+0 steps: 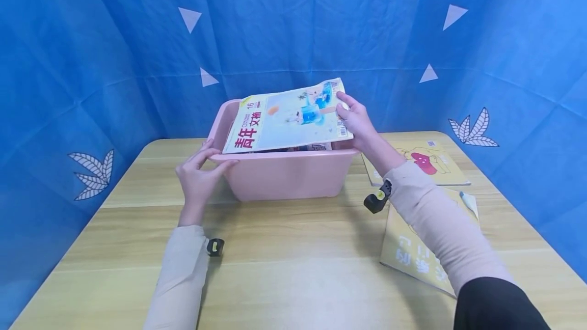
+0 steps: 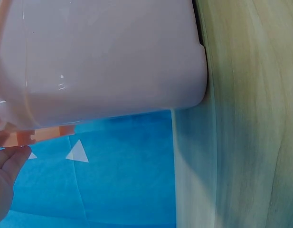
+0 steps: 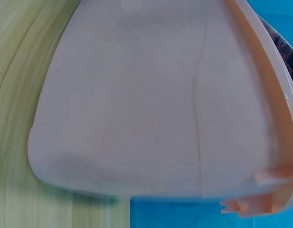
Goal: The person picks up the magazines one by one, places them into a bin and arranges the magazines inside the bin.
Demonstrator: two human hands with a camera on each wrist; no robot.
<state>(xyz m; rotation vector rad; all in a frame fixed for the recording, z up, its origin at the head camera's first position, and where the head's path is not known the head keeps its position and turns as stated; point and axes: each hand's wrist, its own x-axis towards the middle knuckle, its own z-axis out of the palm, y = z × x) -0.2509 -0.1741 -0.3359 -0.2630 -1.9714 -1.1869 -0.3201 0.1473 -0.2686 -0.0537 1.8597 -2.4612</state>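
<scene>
One yellow booklet (image 1: 412,248) lies nearest on the wood-grain table (image 1: 284,248), partly behind the right sleeve (image 1: 449,223); its white Chinese characters are too covered for me to read. Beyond it, the left hand (image 1: 199,172) is clamped on the front-left rim of a pink plastic tub (image 1: 284,177). Across the tub's opening slants a magazine (image 1: 286,118) titled 青年文摘 in red, marked "16", with a barcode. The right hand (image 1: 357,121) pinches its raised right edge. A second yellow booklet (image 1: 442,164) shows a red cartoon figure and a small square code. Behind everything hangs a blue curtain (image 1: 321,29) with white triangles.
</scene>
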